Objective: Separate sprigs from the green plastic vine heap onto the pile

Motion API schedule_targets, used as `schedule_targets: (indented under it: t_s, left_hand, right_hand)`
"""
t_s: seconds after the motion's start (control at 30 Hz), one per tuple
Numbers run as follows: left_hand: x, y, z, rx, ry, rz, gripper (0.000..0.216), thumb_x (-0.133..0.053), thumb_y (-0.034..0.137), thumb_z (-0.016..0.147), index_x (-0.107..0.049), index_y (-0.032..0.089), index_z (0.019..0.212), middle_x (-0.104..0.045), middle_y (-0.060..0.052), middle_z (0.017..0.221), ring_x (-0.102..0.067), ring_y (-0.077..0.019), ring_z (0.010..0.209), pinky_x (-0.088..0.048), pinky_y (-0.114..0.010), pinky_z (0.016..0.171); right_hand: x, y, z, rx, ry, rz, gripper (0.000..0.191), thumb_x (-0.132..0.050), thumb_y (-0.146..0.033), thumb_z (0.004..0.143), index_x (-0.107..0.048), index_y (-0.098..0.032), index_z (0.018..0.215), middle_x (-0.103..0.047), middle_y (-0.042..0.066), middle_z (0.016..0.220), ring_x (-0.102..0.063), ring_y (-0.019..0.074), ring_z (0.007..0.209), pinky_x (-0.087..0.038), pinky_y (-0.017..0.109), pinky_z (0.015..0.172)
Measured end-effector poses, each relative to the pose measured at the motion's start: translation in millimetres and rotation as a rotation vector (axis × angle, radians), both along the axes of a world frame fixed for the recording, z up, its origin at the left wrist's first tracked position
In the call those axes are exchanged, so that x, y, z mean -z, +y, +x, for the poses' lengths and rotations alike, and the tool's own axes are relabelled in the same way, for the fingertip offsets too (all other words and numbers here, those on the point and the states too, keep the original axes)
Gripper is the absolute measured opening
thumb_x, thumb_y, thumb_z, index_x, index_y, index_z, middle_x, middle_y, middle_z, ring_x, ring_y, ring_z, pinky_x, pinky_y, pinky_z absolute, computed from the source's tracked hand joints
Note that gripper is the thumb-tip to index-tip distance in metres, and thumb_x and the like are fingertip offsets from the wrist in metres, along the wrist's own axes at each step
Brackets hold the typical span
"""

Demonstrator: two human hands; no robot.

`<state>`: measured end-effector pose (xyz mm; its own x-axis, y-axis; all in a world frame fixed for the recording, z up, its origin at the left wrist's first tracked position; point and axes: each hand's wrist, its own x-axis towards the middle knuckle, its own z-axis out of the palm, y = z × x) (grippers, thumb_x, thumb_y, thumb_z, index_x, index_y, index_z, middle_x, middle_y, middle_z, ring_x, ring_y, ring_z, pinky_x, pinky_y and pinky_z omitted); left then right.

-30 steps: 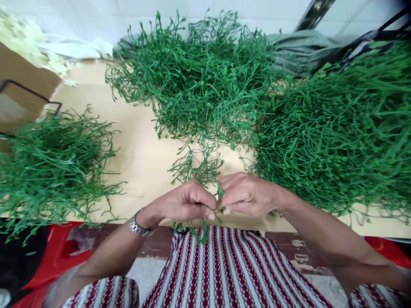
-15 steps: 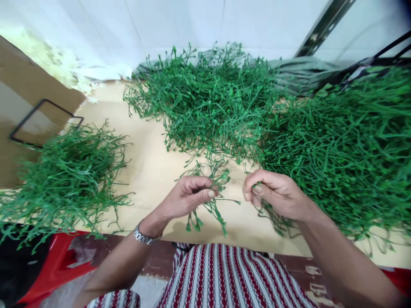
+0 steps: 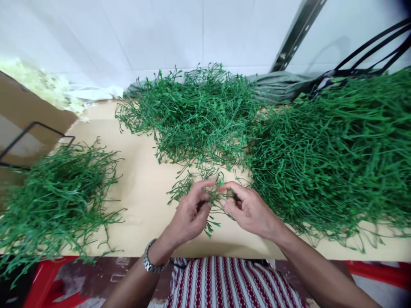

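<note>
My left hand (image 3: 192, 211), with a metal watch at its wrist, pinches a few green plastic stems (image 3: 210, 224) near the table's middle. Their branched tips stick out below and beyond the fingers. My right hand (image 3: 248, 209) is closed close beside it, thumb and forefinger together at the same stems; exactly what lies between its fingertips is partly hidden. Just past my hands spreads a loose heap of green stems (image 3: 199, 119). To the right a larger, denser pile of stems (image 3: 334, 162) comes close to my right forearm.
Another pile of stems (image 3: 64, 201) overhangs the front edge at left. Behind it stand a cardboard box (image 3: 35, 102), a black wire frame (image 3: 19, 141) and pale yellow flowers (image 3: 41, 85). A grey-green cloth (image 3: 276, 87) lies along the wall. Red stools (image 3: 382, 273) show below the tabletop (image 3: 141, 184).
My right hand has moved left from beside the right pile to meet my left hand at the stems. The whole view has also shifted slightly.
</note>
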<state>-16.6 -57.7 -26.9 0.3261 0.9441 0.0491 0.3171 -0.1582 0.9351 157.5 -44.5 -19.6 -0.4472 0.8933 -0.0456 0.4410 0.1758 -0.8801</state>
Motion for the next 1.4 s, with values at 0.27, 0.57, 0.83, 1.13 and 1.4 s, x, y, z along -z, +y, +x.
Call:
schedule_targets:
  t_s: [0.27, 0.57, 0.83, 1.13, 1.4]
  left_hand:
    - [-2.1, 3.5, 3.0, 0.049, -0.012, -0.026, 0.027, -0.046, 0.017, 0.081, -0.045, 0.015, 0.108, -0.046, 0.004, 0.064, -0.041, -0.0098, 0.056, -0.035, -0.021, 0.055]
    - [-11.5, 16.6, -1.9, 0.347, 0.219, 0.144, 0.030, -0.047, 0.026, 0.085, -0.049, 0.014, 0.059, -0.042, 0.002, 0.055, -0.040, -0.0095, 0.053, -0.029, -0.022, 0.052]
    - [-15.6, 20.5, -1.4, 0.725, 0.088, 0.153, 0.037, -0.042, 0.024, 0.086, -0.033, 0.018, 0.051, -0.031, 0.003, 0.049, -0.035, -0.0121, 0.051, -0.027, -0.027, 0.052]
    - [-19.1, 29.9, -12.3, 0.651, 0.035, 0.005, 0.037, -0.046, 0.022, 0.082, -0.034, 0.018, 0.048, -0.031, 0.003, 0.048, -0.034, -0.0113, 0.049, -0.028, -0.027, 0.050]
    - [-5.7, 29.5, -12.1, 0.172, -0.156, -0.178, 0.028, -0.051, 0.033, 0.081, -0.054, 0.012, 0.062, -0.036, 0.004, 0.055, -0.031, -0.0078, 0.050, -0.025, -0.022, 0.047]
  right_hand:
    - [9.7, -1.9, 0.5, -0.079, -0.060, 0.363, 0.012, -0.045, -0.014, 0.083, -0.056, -0.015, 0.078, -0.056, 0.001, 0.069, -0.047, 0.0109, 0.061, -0.035, 0.021, 0.056]
    - [13.1, -3.0, 6.1, -0.189, -0.255, 0.512, 0.017, -0.041, -0.012, 0.077, -0.052, -0.016, 0.064, -0.050, 0.000, 0.054, -0.041, 0.0112, 0.050, -0.027, 0.023, 0.049]
    - [1.0, 9.3, 14.1, -0.557, -0.029, 0.218, 0.024, -0.044, -0.007, 0.063, -0.029, -0.017, 0.047, -0.019, -0.006, 0.047, -0.024, 0.0077, 0.044, -0.019, 0.023, 0.046]
    - [-5.9, 6.8, 18.4, -0.740, -0.003, 0.004, 0.019, -0.050, -0.004, 0.076, -0.051, -0.017, 0.062, -0.038, -0.006, 0.054, -0.036, 0.0071, 0.050, -0.029, 0.020, 0.049]
    - [-27.2, 15.0, 38.2, -0.182, 0.161, 0.190, 0.024, -0.032, -0.030, 0.094, -0.047, -0.017, 0.079, -0.051, 0.004, 0.081, -0.049, 0.0126, 0.071, -0.040, 0.026, 0.065]
